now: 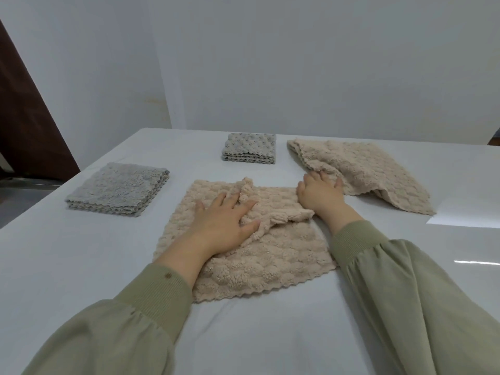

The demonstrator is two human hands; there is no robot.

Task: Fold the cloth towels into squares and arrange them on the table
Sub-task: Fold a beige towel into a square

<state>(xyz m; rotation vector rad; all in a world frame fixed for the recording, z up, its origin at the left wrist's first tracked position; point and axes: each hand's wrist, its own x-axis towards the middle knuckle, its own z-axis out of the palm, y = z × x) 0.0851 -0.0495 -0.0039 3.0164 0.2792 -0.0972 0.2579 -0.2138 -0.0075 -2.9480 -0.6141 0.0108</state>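
Left grip [227, 215], fingers flat, presses the half-folded beige towel [243, 261] mid-bench [67, 261]; right grip [320, 193] (flat too, and nearer) touches the second beige towel [359, 169], lying toward two o'clock.

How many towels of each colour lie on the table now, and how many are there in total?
Grey towels: 2
Beige towels: 2
Total: 4
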